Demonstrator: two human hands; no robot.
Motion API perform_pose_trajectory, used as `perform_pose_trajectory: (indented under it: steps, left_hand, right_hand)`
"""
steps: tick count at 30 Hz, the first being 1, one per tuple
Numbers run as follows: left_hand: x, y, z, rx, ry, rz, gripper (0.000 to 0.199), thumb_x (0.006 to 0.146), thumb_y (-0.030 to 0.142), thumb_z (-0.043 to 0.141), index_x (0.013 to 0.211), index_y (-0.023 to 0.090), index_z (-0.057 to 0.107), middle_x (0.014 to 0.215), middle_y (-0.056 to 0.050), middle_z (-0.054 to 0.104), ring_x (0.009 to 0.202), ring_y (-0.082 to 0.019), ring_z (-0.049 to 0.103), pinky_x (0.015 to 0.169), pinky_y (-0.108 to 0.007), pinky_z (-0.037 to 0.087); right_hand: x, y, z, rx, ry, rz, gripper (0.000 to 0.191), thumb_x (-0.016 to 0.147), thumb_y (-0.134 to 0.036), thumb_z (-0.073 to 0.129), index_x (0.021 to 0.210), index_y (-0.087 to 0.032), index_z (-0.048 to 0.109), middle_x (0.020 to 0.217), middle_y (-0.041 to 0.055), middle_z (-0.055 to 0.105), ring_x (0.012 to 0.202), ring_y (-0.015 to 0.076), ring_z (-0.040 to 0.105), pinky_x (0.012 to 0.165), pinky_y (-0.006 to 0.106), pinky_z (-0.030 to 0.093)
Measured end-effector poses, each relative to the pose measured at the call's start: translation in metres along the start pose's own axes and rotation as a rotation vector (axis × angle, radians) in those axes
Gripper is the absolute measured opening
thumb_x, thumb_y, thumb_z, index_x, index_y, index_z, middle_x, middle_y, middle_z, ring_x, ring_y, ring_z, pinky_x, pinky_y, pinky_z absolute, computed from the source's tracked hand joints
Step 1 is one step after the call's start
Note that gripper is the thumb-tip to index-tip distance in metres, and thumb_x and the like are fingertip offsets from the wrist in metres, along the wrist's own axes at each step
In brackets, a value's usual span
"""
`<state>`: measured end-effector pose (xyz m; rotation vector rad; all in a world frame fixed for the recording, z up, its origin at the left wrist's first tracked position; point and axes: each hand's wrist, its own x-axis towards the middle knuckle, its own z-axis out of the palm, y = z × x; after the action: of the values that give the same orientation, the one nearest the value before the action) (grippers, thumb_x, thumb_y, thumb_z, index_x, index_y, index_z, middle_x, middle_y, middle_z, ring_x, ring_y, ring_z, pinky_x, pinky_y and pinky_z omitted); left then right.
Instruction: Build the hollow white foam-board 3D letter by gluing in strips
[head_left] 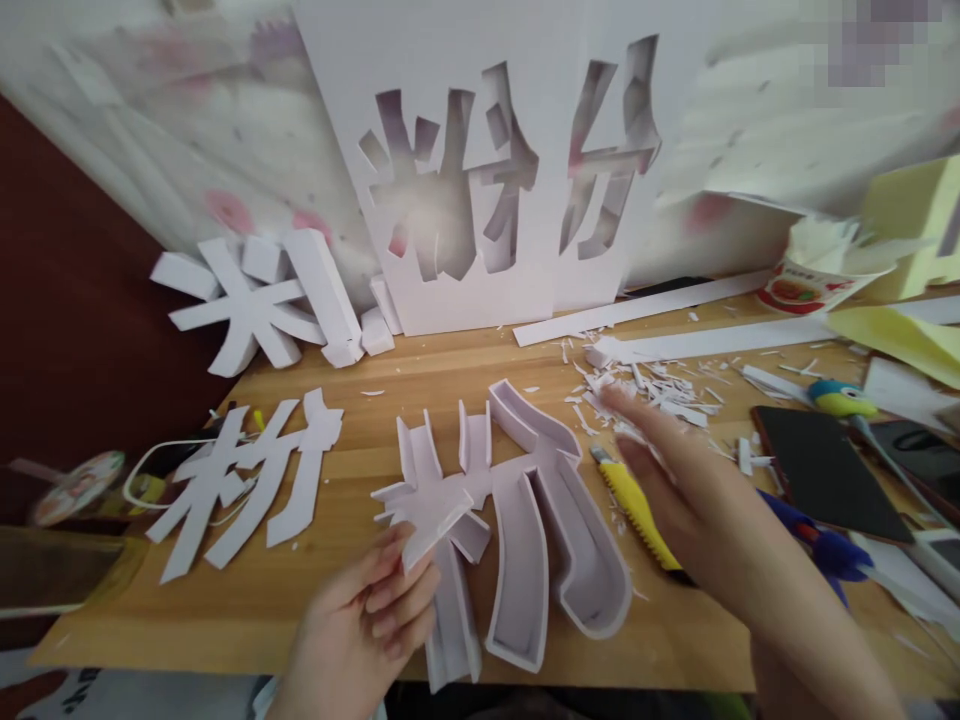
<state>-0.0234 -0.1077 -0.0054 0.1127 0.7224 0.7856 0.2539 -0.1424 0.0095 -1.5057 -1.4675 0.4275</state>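
My left hand [375, 600] pinches a small white strip [437, 530] above the left part of a hollow, walled white character [517, 575] lying on the wooden table [360, 450]. My right hand [675, 470] reaches over the table to the right of that character, above white scraps [652, 390]; its fingers are stretched out and blurred, with nothing visible in them. A yellow cutter [634, 505] lies between the character and my right hand, its lower end near the wrist.
Flat white cut-out characters [240, 480] lie at the left, thick white block pieces [255, 310] behind them. A cut-out board [480, 300] stands at the back. Long strips [720, 340], a paper bowl [810, 285], a dark phone-like slab [829, 470] and blue-handled tool [832, 550] lie right.
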Motion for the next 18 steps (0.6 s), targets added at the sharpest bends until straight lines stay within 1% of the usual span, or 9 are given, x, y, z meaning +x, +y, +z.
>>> perform_pose_trajectory:
  steps: [2, 3, 5, 7, 9, 11, 15, 17, 18]
  left_hand:
    - [0.000, 0.004, -0.006, 0.029, 0.030, 0.024, 0.041, 0.059, 0.016, 0.095, 0.052, 0.013, 0.054, 0.052, 0.011, 0.026, 0.042, -0.002, 0.029, 0.039, -0.015, 0.026]
    - [0.000, 0.006, -0.009, 0.051, 0.046, 0.031, 0.039, 0.059, 0.017, 0.095, 0.053, 0.013, 0.057, 0.052, 0.011, 0.026, 0.042, -0.002, 0.030, 0.039, -0.015, 0.027]
    - [0.000, 0.013, -0.014, 0.124, 0.069, 0.058, 0.033, 0.057, 0.024, 0.096, 0.061, 0.015, 0.065, 0.050, 0.012, 0.023, 0.042, -0.002, 0.029, 0.040, -0.013, 0.028]
    - [0.000, 0.024, -0.013, 0.259, 0.082, 0.089, 0.034, 0.055, 0.030, 0.098, 0.070, 0.017, 0.070, 0.047, 0.013, 0.022, 0.042, -0.002, 0.027, 0.041, -0.012, 0.030]
    - [0.002, 0.038, -0.009, 0.446, 0.084, 0.128, 0.035, 0.057, 0.035, 0.096, 0.066, 0.016, 0.068, 0.047, 0.012, 0.026, 0.042, -0.002, 0.026, 0.040, -0.012, 0.031]
    - [0.007, 0.053, -0.004, 0.642, 0.094, 0.202, 0.036, 0.060, 0.037, 0.093, 0.059, 0.016, 0.063, 0.045, 0.010, 0.029, 0.041, -0.003, 0.024, 0.038, -0.013, 0.028]
    - [0.021, 0.070, -0.001, 0.984, 0.143, 0.215, 0.030, 0.070, 0.040, 0.080, 0.060, 0.018, 0.062, 0.044, 0.009, 0.034, 0.041, -0.006, 0.026, 0.037, -0.017, 0.027]
    - [0.029, 0.073, -0.001, 1.123, 0.138, 0.167, 0.028, 0.075, 0.041, 0.070, 0.061, 0.020, 0.060, 0.044, 0.008, 0.037, 0.041, -0.008, 0.030, 0.038, -0.019, 0.028]
    - [0.033, 0.074, 0.000, 1.197, 0.141, 0.140, 0.028, 0.078, 0.041, 0.066, 0.061, 0.020, 0.059, 0.044, 0.008, 0.038, 0.042, -0.008, 0.033, 0.040, -0.020, 0.029]
  right_hand:
    - [0.005, 0.000, 0.008, 0.156, 0.211, -0.043, 0.045, 0.099, -0.028, 0.056, 0.143, -0.033, 0.053, 0.153, 0.0017, 0.052, 0.141, 0.0224, 0.049, 0.113, 0.041, 0.048]
    - [0.006, -0.004, 0.012, 0.276, 0.249, -0.041, 0.046, 0.099, -0.026, 0.057, 0.144, -0.037, 0.053, 0.150, -0.0002, 0.055, 0.137, 0.0213, 0.053, 0.107, 0.037, 0.053]
    - [0.003, -0.014, 0.018, 0.437, 0.319, 0.021, 0.039, 0.096, -0.025, 0.063, 0.133, -0.039, 0.063, 0.131, -0.0017, 0.070, 0.112, 0.0195, 0.071, 0.080, 0.026, 0.064]
    - [-0.004, -0.021, 0.022, 0.417, 0.423, 0.138, 0.023, 0.090, -0.026, 0.072, 0.112, -0.035, 0.074, 0.104, -0.0011, 0.079, 0.077, 0.0162, 0.076, 0.057, 0.021, 0.061]
    - [-0.014, -0.019, 0.025, 0.311, 0.462, 0.243, 0.008, 0.086, -0.029, 0.077, 0.094, -0.029, 0.078, 0.084, -0.0013, 0.078, 0.050, 0.0097, 0.063, 0.045, 0.020, 0.053]
    - [-0.026, -0.007, 0.027, 0.203, 0.430, 0.293, 0.009, 0.087, -0.036, 0.075, 0.089, -0.027, 0.077, 0.069, -0.0030, 0.071, 0.039, 0.0060, 0.048, 0.037, 0.019, 0.042]
    - [-0.047, 0.027, 0.034, 0.077, 0.336, 0.305, 0.024, 0.100, -0.039, 0.057, 0.105, -0.026, 0.076, 0.045, -0.0080, 0.043, 0.037, 0.0103, 0.046, 0.040, 0.022, 0.045]
    - [-0.051, 0.038, 0.040, -0.028, 0.264, 0.221, 0.024, 0.100, -0.034, 0.056, 0.113, -0.027, 0.074, 0.054, -0.0055, 0.056, 0.046, 0.0127, 0.058, 0.052, 0.024, 0.055]
    - [-0.051, 0.042, 0.043, -0.091, 0.226, 0.160, 0.026, 0.099, -0.033, 0.056, 0.120, -0.029, 0.072, 0.070, -0.0019, 0.068, 0.062, 0.0156, 0.069, 0.065, 0.026, 0.060]
